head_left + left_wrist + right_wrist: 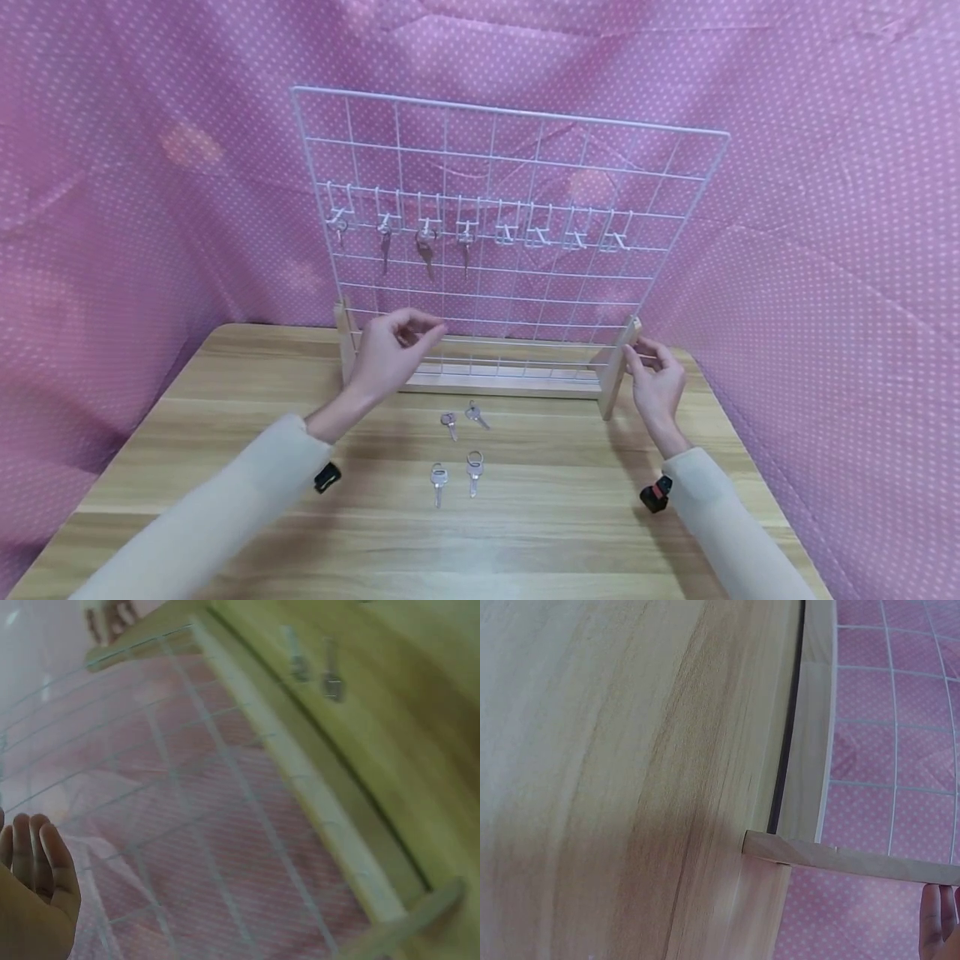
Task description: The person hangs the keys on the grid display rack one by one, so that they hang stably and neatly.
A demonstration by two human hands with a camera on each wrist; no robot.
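My left hand (393, 350) is raised in front of the lower left of a white wire grid (510, 108). Its fingers bend loosely towards the thumb, and I see nothing between them. The left wrist view shows the same hand (37, 885) with its fingers side by side, apart from the wires. At the stand's right end, the fingertips of my right hand (658, 383) touch the outer side of the wooden upright (618, 371). Several keys hang from the left-hand hooks, one of them a key (425, 250). Below the grid, several keys lie on the table, including a key (475, 475).
White hooks (577, 240) without keys line the right half of the row. A wooden base bar (510, 386) joins the two uprights. The wood-grain table (525, 533) is backed by pink dotted cloth (825, 208) on its sides and behind.
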